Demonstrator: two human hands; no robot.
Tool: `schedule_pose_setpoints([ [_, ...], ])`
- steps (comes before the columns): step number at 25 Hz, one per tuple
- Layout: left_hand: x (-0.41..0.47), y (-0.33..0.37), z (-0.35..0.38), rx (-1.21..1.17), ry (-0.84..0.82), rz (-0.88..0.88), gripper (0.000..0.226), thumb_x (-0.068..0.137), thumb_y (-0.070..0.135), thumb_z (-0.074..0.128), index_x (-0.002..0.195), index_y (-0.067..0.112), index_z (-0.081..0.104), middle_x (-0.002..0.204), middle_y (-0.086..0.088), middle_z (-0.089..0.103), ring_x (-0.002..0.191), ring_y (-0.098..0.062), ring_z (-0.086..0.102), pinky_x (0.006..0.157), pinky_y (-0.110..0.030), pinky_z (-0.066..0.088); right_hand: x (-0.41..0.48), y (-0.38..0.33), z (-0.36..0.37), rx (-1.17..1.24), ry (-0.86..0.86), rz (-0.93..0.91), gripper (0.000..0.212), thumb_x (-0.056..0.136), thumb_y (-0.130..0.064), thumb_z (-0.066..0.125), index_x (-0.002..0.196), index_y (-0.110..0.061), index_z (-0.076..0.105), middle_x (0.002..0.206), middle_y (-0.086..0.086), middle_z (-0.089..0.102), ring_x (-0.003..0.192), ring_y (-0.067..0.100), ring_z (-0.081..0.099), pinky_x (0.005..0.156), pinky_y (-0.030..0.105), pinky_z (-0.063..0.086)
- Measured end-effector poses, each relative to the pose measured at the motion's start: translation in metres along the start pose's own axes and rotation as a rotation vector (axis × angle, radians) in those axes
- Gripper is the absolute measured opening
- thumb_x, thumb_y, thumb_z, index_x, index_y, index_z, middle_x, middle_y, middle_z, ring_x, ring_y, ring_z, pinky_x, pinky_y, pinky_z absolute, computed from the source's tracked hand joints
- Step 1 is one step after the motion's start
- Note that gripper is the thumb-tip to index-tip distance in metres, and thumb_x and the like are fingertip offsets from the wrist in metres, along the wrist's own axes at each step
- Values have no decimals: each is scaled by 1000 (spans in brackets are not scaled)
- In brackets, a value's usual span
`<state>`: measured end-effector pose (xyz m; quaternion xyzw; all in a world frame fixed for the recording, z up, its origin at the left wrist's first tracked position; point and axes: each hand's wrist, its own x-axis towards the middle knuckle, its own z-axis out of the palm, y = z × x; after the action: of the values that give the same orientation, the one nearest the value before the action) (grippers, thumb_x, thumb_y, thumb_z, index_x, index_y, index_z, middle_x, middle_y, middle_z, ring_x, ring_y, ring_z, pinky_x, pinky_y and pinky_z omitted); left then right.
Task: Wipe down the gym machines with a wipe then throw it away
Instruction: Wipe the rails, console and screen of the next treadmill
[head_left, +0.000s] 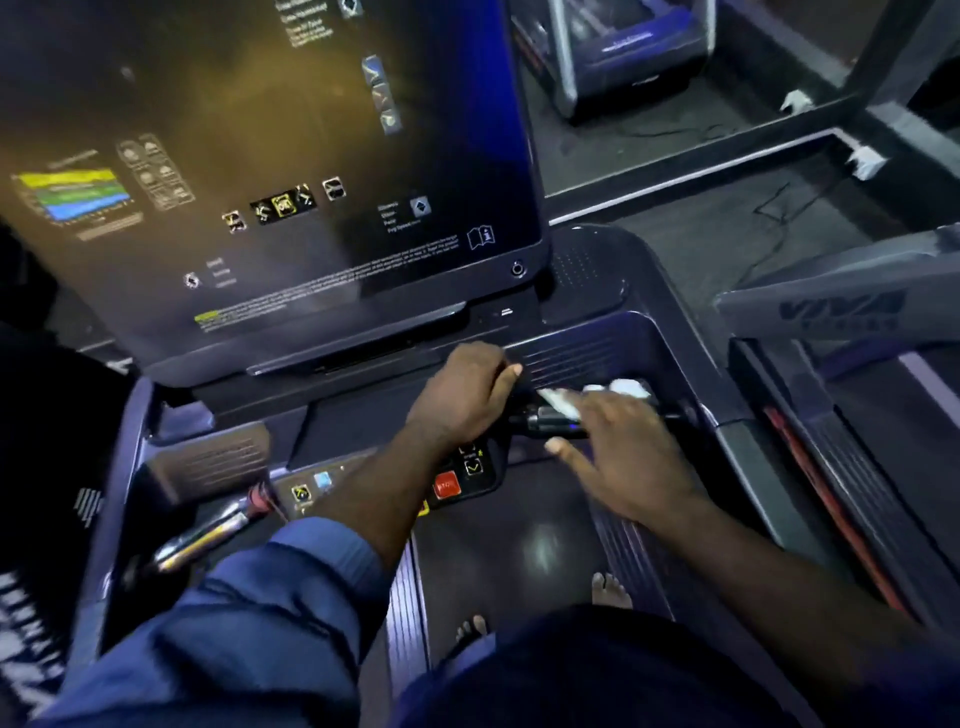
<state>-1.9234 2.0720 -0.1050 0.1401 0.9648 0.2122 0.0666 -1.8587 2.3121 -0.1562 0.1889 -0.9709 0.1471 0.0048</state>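
I stand on a treadmill whose large dark console screen (270, 171) fills the upper left. Below the screen, a black handlebar with a metal sensor (545, 420) runs across the console's right tray (597, 353). My right hand (618, 452) lies flat over this bar with fingers spread, pressing a crumpled white wipe (563, 402) against it; more of the wipe shows past the fingertips. My left hand (465, 397) sits just left of the wipe, with its fingers curled around the bar's inner end and its thumb pointing right.
A red stop button (447, 486) and small control keys sit on the panel under my left wrist. A second chrome handlebar (208, 535) lies at the lower left. My bare feet (610, 590) stand on the belt. Another treadmill (841, 306) stands to the right.
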Motion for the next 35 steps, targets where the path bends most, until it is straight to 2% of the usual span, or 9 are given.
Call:
schedule_pose_setpoints([
  [4, -29, -2, 2, 34, 116, -203, 36, 109, 50, 38, 107, 19, 55, 108, 0, 55, 106, -21, 50, 88, -43, 48, 0, 24, -18, -127, -45, 130, 85, 96, -81, 15, 122, -15, 60, 110, 11, 67, 104, 33, 59, 94, 46, 47],
  [9, -47, -7, 5, -19, 223, -246, 34, 110, 44, 41, 100, 15, 55, 101, -4, 53, 100, -27, 52, 93, -44, 45, 31, -37, -3, 42, -69, -181, 72, 101, -71, 28, 147, -19, 50, 134, 5, 60, 122, 30, 57, 108, 47, 42],
  [12, -45, -6, 2, -23, 162, -264, 36, 110, 43, 42, 109, 12, 59, 110, -8, 57, 108, -28, 53, 99, -45, 45, 29, -15, -5, 182, -79, -232, 58, 107, -53, 32, 153, -22, 46, 146, 0, 58, 134, 24, 53, 114, 43, 40],
  [16, -34, 0, 6, 3, 98, -163, 34, 111, 40, 41, 118, 11, 58, 121, -8, 57, 113, -26, 50, 103, -40, 43, 1, 26, -5, 224, 50, -28, 44, 109, -29, 44, 150, -17, 51, 143, 7, 62, 133, 26, 53, 117, 44, 39],
  [21, 22, 20, 7, -101, -39, -9, 40, 109, 48, 30, 94, 21, 54, 92, -2, 60, 89, -27, 54, 91, -48, 45, 2, -50, 25, 148, 61, -117, 52, 105, -37, 46, 152, -14, 50, 158, 10, 47, 149, 28, 38, 128, 43, 19],
  [24, 45, 32, 5, -149, -298, 103, 40, 110, 53, 32, 94, 25, 54, 90, 2, 61, 89, -23, 59, 84, -39, 47, 0, -41, 28, 115, 82, -209, 47, 108, -36, 43, 149, -17, 53, 149, 8, 55, 141, 29, 45, 124, 42, 26],
  [29, 67, 40, 23, -144, -457, 248, 60, 102, 72, 25, 109, 25, 60, 110, -2, 69, 104, -26, 63, 96, -44, 50, -27, 8, 17, 90, 178, 363, 63, 109, -49, 39, 158, -9, 39, 162, 13, 39, 150, 31, 35, 127, 46, 24],
  [32, 76, 53, 31, -146, -514, 332, 54, 106, 67, 33, 118, 20, 59, 116, -6, 70, 107, -27, 64, 96, -45, 50, -22, -1, 21, 183, 241, 362, 55, 107, -33, 50, 152, -1, 46, 158, 15, 44, 149, 29, 38, 128, 33, 18],
  [35, 83, 71, 45, -195, -586, 427, 55, 106, 65, 36, 125, 17, 53, 123, -11, 68, 112, -29, 63, 92, -40, 49, -23, -4, 8, 298, 485, 465, 37, 97, 6, 60, 133, 0, 67, 140, 7, 63, 132, 17, 58, 119, 23, 36],
])
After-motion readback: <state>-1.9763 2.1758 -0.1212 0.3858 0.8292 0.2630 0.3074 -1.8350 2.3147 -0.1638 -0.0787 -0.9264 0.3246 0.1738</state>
